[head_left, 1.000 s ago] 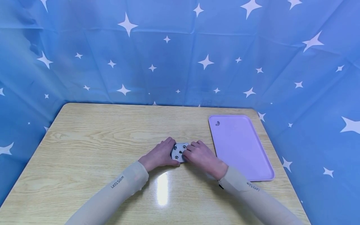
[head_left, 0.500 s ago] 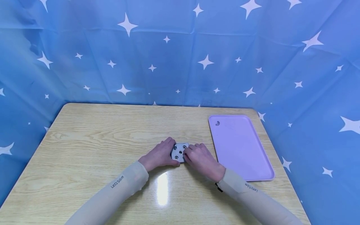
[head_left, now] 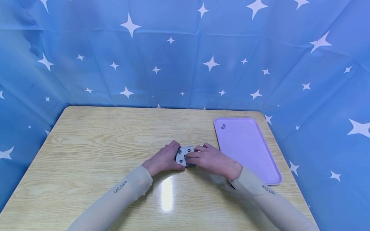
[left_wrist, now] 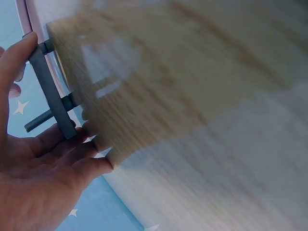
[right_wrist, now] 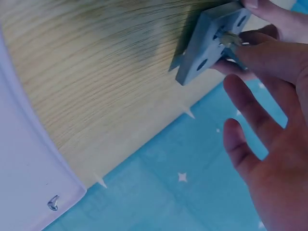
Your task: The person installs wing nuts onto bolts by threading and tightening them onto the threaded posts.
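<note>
On the table, my left hand [head_left: 166,158] grips a thick grey metal plate [head_left: 181,157] with several holes by its left side, thumb at the near edge and fingers at the far edge. A threaded bolt [left_wrist: 38,120] sticks up from the plate beside these fingers. Short dark stubs [left_wrist: 71,100] show between the plate and the table in the left wrist view. My right hand [head_left: 212,159] reaches over the plate from the right. Its thumb and index finger pinch a small shiny metal piece [right_wrist: 230,39] at the plate's middle, mostly hidden by the fingertips; the other fingers are spread.
A shallow purple tray [head_left: 245,147] lies right of the hands, near the right forearm. Inside its far left corner is a small curved dark shape [head_left: 223,126]. The wood-grain table [head_left: 110,134] meets a blue star-patterned curtain [head_left: 185,64] at the back and sides.
My right fingers have come further over the middle of the plate from its right edge, and the right wrist has turned and shifted right. The left hand and the plate stay put.
</note>
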The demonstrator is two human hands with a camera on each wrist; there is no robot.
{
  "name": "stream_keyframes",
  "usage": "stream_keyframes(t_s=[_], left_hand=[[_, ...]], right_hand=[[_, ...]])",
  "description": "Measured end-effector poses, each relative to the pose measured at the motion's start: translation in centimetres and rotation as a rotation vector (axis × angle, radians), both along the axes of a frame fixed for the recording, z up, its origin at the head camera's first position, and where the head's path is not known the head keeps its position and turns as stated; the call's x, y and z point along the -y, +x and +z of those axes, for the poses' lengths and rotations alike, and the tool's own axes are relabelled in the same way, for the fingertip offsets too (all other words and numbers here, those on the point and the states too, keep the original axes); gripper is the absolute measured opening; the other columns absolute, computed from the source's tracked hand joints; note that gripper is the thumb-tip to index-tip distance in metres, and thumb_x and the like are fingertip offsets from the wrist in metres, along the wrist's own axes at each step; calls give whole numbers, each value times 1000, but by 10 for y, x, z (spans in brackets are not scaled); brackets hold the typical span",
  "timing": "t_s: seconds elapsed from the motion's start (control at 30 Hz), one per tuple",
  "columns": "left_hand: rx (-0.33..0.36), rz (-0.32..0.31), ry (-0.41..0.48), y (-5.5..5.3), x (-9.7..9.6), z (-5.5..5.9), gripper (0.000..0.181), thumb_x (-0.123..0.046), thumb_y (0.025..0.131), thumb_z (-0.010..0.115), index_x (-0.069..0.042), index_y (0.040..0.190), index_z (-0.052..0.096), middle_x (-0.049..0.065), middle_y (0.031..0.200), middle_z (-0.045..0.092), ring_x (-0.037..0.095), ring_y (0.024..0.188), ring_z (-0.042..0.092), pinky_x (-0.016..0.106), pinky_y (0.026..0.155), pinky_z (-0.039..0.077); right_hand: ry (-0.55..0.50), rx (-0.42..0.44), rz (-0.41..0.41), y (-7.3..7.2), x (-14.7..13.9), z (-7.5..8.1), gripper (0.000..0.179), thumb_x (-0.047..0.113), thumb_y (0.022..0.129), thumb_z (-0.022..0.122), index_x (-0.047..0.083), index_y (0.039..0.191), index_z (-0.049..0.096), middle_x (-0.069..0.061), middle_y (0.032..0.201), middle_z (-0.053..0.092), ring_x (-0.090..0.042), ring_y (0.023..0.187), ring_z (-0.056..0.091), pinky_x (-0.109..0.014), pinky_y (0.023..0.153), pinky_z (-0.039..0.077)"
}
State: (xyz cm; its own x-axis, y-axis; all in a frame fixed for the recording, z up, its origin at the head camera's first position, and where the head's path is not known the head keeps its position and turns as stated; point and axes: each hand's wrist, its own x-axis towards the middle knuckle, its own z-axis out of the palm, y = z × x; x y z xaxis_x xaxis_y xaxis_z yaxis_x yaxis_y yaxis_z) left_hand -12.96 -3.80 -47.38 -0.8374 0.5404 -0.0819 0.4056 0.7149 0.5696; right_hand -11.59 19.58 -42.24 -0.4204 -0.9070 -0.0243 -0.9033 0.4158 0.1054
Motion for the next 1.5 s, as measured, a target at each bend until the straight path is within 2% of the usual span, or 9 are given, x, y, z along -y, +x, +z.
stream_keyframes(t_s=[0.27, 0.57, 0.87, 1.07, 1.2, 1.27, 1.37, 1.43, 1.5], left_hand=[[8, 4, 2, 0, -2, -1, 67, -39, 73, 92, -4, 117, 56, 3, 106, 51, 19, 83, 49, 34, 72, 44], [5, 5, 2, 0, -2, -2, 67, -39, 73, 92, -4, 118, 55, 3, 108, 52, 19, 85, 50, 35, 73, 45], [-5, -1, -6, -1, -1, -3, 69, -41, 73, 92, -5, 119, 55, 3, 109, 53, 18, 86, 50, 35, 74, 44], [-15, -2, 5, -1, 1, -3, 67, -41, 72, 91, -5, 116, 56, 3, 108, 52, 18, 85, 49, 35, 73, 44], [-27, -4, 10, -1, 1, -4, 66, -40, 72, 91, -5, 115, 55, 2, 107, 52, 18, 84, 49, 35, 72, 44], [-26, -5, 8, -1, 1, -4, 66, -41, 73, 91, -5, 116, 55, 2, 108, 52, 18, 85, 49, 34, 72, 44], [-13, -4, 4, 0, 1, -4, 68, -41, 74, 91, -5, 118, 55, 3, 108, 53, 17, 86, 49, 34, 74, 44], [-8, -4, 0, 0, 1, -3, 68, -41, 75, 91, -4, 120, 56, 3, 109, 53, 17, 86, 49, 35, 74, 45], [-6, -5, -1, 0, 1, -3, 68, -41, 75, 90, -4, 121, 56, 3, 110, 53, 18, 87, 49, 35, 74, 45]], right_hand=[[-37, -53, -14, -2, 1, -7, 22, 14, 91, 76, 24, 110, 78, 10, 121, 72, -15, 104, 60, -35, 80, 44], [-88, -143, -18, -3, 4, -17, 15, 14, 86, 81, 25, 95, 77, 10, 102, 71, -16, 92, 59, -35, 76, 43], [-121, -118, -124, 2, 14, -24, 10, 13, 87, 81, 12, 94, 74, 0, 87, 69, -16, 74, 59, -30, 66, 48], [-270, 8, -279, 8, 21, -29, 7, 9, 91, 78, 9, 86, 72, -2, 78, 69, -15, 66, 62, -33, 61, 52], [-329, 41, -343, 11, 25, -32, 10, 6, 90, 77, 6, 83, 70, -2, 73, 65, -17, 62, 60, -35, 59, 51], [-328, 47, -358, 11, 25, -31, 10, 8, 91, 77, 6, 84, 70, -2, 73, 65, -16, 62, 59, -35, 60, 51], [-297, 29, -361, 10, 21, -28, 17, 23, 93, 78, 7, 91, 71, -2, 76, 67, -17, 66, 59, -36, 62, 49], [-260, -1, -319, 8, 16, -24, 26, 32, 92, 78, 9, 104, 73, -2, 88, 71, -19, 77, 63, -37, 69, 50], [-213, -28, -239, 4, 10, -19, 35, 34, 91, 79, 12, 118, 72, -1, 105, 74, -22, 94, 65, -41, 78, 50]])
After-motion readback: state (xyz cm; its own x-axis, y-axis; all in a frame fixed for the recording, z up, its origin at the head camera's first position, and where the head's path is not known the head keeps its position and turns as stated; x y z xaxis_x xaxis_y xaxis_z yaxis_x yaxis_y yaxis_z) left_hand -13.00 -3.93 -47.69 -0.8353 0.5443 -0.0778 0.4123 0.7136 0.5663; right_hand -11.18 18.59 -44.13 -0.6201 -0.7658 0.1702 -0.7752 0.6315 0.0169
